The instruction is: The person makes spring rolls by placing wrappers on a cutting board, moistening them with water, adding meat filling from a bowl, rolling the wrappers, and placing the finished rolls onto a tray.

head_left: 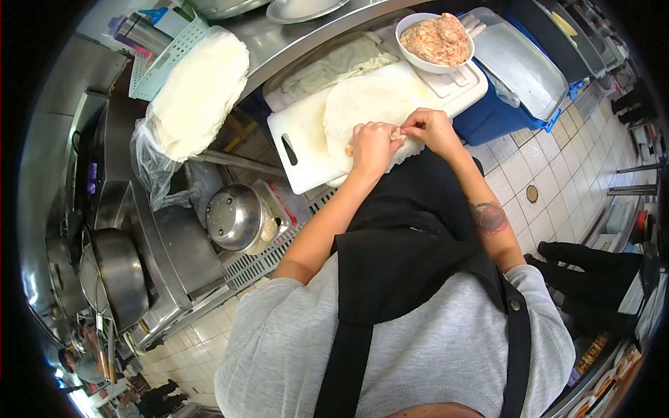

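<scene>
A round, pale wrapper sheet [362,97] lies on a white cutting board [306,157], its near edge hanging toward my apron. My left hand [374,148] is closed over the sheet's near part, with a bit of pinkish filling [349,150] showing at its left side. My right hand [430,132] pinches at a small pale-pink lump of meat filling [397,132] where the fingertips of both hands meet. Fingers partly hide this lump. Beyond the board's far right part stands a white bowl [435,67] heaped with meat filling.
A stack of pale sheets [202,94] in plastic rests at left beside a green basket [167,63]. Below it sits a metal bowl [237,216]. A blue bin [498,122] with a clear lid stands right. Steel counter [306,42] runs behind. Other people stand at the edges.
</scene>
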`<state>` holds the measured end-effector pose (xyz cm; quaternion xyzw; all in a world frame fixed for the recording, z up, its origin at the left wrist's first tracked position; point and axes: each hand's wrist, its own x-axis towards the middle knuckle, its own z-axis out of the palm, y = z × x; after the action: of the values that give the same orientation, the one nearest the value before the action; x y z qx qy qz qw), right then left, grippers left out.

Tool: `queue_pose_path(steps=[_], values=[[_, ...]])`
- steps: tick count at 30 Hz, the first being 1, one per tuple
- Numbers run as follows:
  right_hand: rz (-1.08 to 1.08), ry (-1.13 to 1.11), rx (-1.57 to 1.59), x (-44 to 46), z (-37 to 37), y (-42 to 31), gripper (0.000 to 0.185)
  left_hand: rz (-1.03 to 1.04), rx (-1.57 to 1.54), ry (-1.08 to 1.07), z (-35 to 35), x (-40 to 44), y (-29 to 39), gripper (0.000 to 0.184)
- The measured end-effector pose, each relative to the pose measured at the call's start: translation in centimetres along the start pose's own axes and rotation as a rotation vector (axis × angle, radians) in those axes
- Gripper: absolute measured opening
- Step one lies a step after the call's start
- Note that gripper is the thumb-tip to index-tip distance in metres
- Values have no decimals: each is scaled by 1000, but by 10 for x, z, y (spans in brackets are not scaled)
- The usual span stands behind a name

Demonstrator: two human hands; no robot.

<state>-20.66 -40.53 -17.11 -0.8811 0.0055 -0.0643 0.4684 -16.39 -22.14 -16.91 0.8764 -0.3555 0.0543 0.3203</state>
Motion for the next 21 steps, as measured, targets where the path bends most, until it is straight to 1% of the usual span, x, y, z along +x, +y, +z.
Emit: queue_pose_path(steps=[1, 4, 7, 8, 10, 11, 14, 17, 20, 21], values=[[-8, -16, -4, 0, -1, 1, 7, -11, 5, 1, -2, -1, 2, 31], [-19, -13, 251, 0, -11, -2, 10, -26, 16, -11, -5, 2, 7, 32], [-80, -36, 68, 0, -28, -8, 10, 14, -10, 30, 3, 2, 2, 31], [-108, -77, 17, 0, -29, -6, 10, 38, -26, 54, 8, 3, 1, 31], [-164, -153, -85, 1, -29, -4, 10, 43, -65, 45, 12, 7, 2, 29], [-167, -142, -96, 0, -26, -4, 8, 43, -83, 41, 13, 8, 2, 29], [-19, -131, -9, 3, -23, 2, 7, 65, -98, 4, 15, 11, 3, 27], [31, -210, 235, 6, -29, 19, 10, 61, -134, -11, 16, 13, 4, 28], [26, -328, 347, 5, -41, 16, 13, 91, -125, -41, 13, 15, 12, 28], [13, -337, 216, 7, -41, 15, 22, 91, -135, -37, 13, 15, 12, 28]])
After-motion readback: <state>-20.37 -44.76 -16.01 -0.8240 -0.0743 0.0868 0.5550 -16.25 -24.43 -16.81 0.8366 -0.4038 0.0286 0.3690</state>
